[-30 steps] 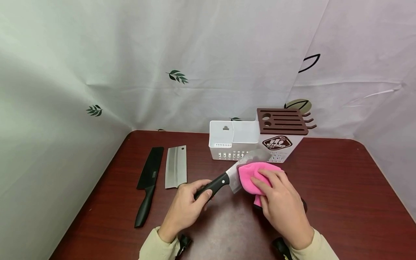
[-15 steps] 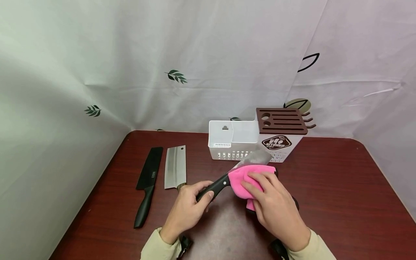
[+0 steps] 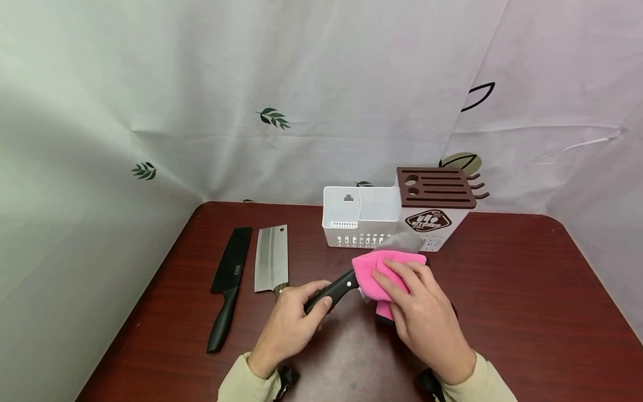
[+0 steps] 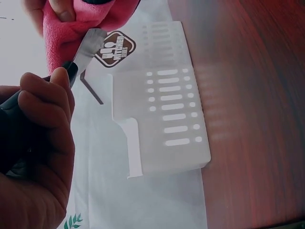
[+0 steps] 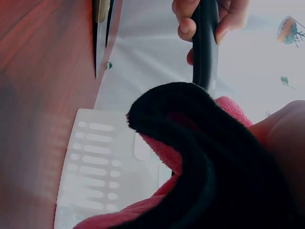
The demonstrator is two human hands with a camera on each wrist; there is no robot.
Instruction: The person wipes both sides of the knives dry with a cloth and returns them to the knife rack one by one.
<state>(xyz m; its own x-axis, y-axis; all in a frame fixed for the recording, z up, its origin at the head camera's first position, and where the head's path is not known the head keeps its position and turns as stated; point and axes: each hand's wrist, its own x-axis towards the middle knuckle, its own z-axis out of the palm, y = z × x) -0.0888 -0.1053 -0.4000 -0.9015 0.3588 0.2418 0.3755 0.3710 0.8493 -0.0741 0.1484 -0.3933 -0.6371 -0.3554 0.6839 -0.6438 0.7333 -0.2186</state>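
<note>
Knife (image 3: 344, 283) — stiff, likely blade-heavy; best held by handle (image 3: 332, 292) | my left hand (image 3: 290, 322) — gripping there | my right hand (image 3: 428, 318) — pinching soft pink cloth (image 3: 368, 272) against blade (image 3: 404, 242)

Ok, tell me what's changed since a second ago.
The right hand has slid the pink cloth leftward along the blade to the handle end, covering most of the blade next to it. Nothing was visibly let go or newly grasped: the left hand keeps gripping the handle. The black knife, cleaver and white holder stayed put.
</note>
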